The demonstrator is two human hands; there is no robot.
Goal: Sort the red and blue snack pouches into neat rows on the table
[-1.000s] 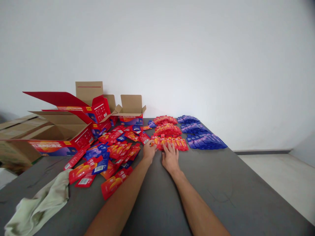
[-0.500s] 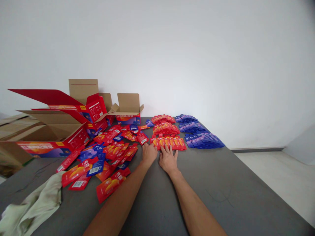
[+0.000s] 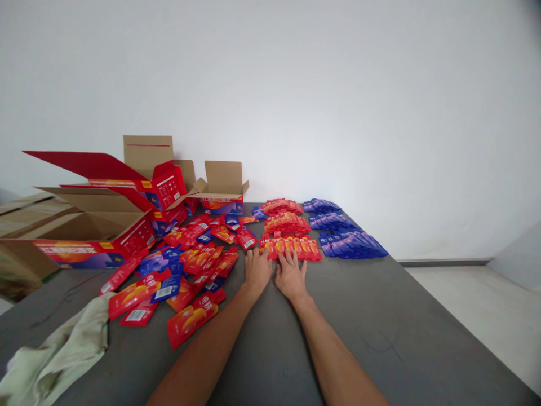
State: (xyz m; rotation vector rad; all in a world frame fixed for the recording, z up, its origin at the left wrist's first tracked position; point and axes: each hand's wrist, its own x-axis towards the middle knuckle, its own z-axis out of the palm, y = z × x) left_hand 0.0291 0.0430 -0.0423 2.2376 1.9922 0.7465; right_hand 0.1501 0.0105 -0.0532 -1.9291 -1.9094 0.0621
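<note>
An overlapping row of red pouches (image 3: pixel 298 248) lies in front of my hands. My left hand (image 3: pixel 257 273) rests at the row's near left corner, its fingers stretched forward. Just to the right, my right hand (image 3: pixel 291 278) has its fingers spread, with the tips at the near edge of the same row. Neither hand grips a pouch. Behind this row are two more stacked bundles of red pouches (image 3: pixel 287 224). On the right, blue pouches (image 3: pixel 353 244) are laid out in three similar fanned bundles.
A loose pile of red and blue pouches (image 3: pixel 198 262) spreads left of my hands. Open cardboard boxes (image 3: pixel 84 255) stand at the left and a smaller open box (image 3: pixel 222 204) at the back. A pale cloth (image 3: pixel 67 349) lies on the grey table (image 3: pixel 270 349), near front left.
My left hand has straightened a little, its fingers now lying along the row's near left corner. My right hand stays almost where it was. The whole view has shifted slightly.
</note>
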